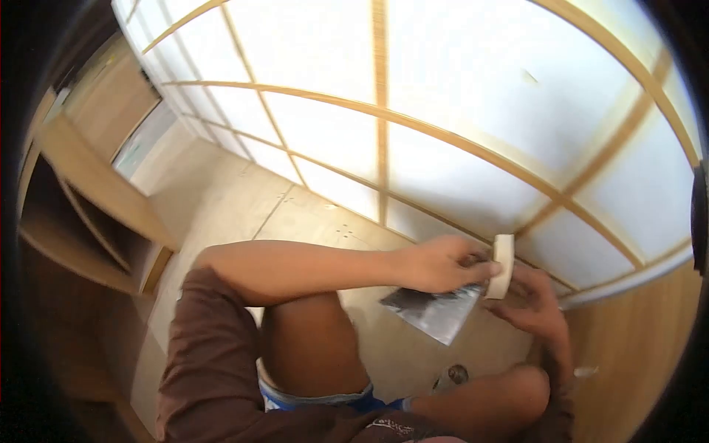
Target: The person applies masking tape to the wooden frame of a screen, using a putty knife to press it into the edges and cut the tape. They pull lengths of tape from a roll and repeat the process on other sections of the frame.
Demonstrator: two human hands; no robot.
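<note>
My left hand (447, 266) reaches across from the left, its fingers closed at a cream-coloured roll (503, 267) that looks like tape. A shiny silver sheet or pouch (437, 311) hangs just below that hand. On the right side of the roll, my right hand (530, 299) has its fingers curled close to the roll and the edge of the silver piece. What the right fingers hold, if anything, is hidden and blurred. Both hands are in front of the lower part of a white panel with wooden strips (382, 155).
A wooden shelf unit (111, 192) stands at the left, with a brown box (122, 100) behind it. A small round object (457, 374) lies on the tiled floor (214, 199) between my legs. A wooden surface (628, 340) is at the right.
</note>
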